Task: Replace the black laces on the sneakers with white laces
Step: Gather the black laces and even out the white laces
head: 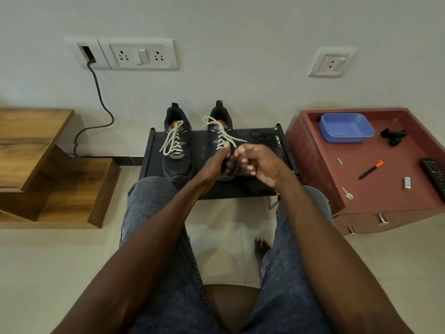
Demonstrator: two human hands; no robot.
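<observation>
Two dark sneakers stand side by side on a low black rack (243, 190), toes toward me. The left sneaker (177, 166) carries a white lace (172, 141) threaded up its eyelets. The right sneaker (219, 112) also has a white lace (222, 131), its loose ends lying across the tongue. My left hand (214, 165) and my right hand (262, 165) meet over the right sneaker's toe and hide it. Both pinch a thin dark strand (230, 154), seemingly a black lace, that loops between them. More black lace (265, 137) lies bundled on the rack's back right.
A red cabinet (375, 189) at the right holds a blue tray (346, 127), a pen (370, 169), a key, a remote and a black clip. Wooden steps (36, 153) stand at the left. A cable (101, 100) hangs from the wall sockets. My knees flank the rack.
</observation>
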